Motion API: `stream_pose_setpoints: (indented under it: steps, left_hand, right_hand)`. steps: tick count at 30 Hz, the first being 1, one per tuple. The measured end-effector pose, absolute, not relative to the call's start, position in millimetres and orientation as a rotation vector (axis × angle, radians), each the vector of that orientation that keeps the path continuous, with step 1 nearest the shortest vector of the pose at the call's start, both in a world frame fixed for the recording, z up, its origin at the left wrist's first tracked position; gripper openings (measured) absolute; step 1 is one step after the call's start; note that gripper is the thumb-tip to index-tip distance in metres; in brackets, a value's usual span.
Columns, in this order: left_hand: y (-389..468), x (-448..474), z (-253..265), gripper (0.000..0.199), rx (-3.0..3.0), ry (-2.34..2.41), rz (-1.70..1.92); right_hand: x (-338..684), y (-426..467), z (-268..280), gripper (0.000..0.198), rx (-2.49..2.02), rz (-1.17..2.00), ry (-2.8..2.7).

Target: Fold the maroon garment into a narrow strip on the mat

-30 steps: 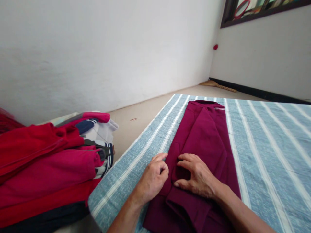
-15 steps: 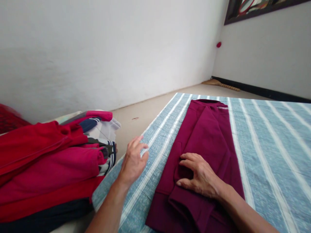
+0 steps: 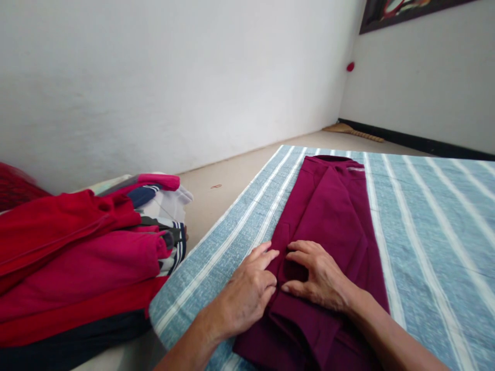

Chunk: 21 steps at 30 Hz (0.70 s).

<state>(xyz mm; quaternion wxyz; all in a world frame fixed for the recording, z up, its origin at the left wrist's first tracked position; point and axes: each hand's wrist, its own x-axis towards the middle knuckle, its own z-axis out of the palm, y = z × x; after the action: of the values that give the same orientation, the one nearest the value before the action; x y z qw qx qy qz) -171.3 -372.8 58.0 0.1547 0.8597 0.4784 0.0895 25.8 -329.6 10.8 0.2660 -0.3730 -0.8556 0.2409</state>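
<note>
A maroon long-sleeved top [image 3: 325,216] lies folded lengthwise on a striped cloth, its neckline at the far end and a sleeve laid down over the body. My right hand [image 3: 319,273] rests on the sleeve above the cuff, fingers curved and thumb apart, with a gap between them. At the garment's left edge, my left hand [image 3: 249,288] touches the fabric, index and middle fingers stretched forward and the others bent. Both hands are open, and neither lifts the cloth. My forearm covers part of the top's near right side.
The blue and white striped cloth [image 3: 436,247] covers the surface under the top. To the left sits a heap of red, pink and dark clothes [image 3: 81,257]. White walls [image 3: 174,77] stand behind, and a straw broom [image 3: 353,131] lies by the corner.
My left hand has moved right and toward me, from above the striped cloth to the top's left edge. My right hand has stayed on the sleeve.
</note>
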Motion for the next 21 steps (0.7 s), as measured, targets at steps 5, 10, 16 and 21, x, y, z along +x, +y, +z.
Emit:
stream_pose_setpoints:
  steps: [5,10,16,21]
  left_hand:
    - [-374.4,-164.5,55.0,0.021,2.615,1.352,0.186]
    - [-371.6,-162.1,57.2,0.02,2.661,1.229,0.132]
    - [-370.1,-174.1,54.8,0.021,2.648,1.17,0.29]
    - [-368.9,-183.0,54.1,0.02,2.654,1.246,0.427]
  right_hand:
    - [25.9,-329.7,9.4,0.05,-1.009,0.654,-2.308]
    - [26.0,-328.7,10.6,0.049,-0.987,0.682,-2.315]
    - [26.1,-329.5,11.9,0.045,-0.998,0.668,-2.303]
    - [25.3,-328.8,9.2,0.048,-1.019,0.672,-2.297]
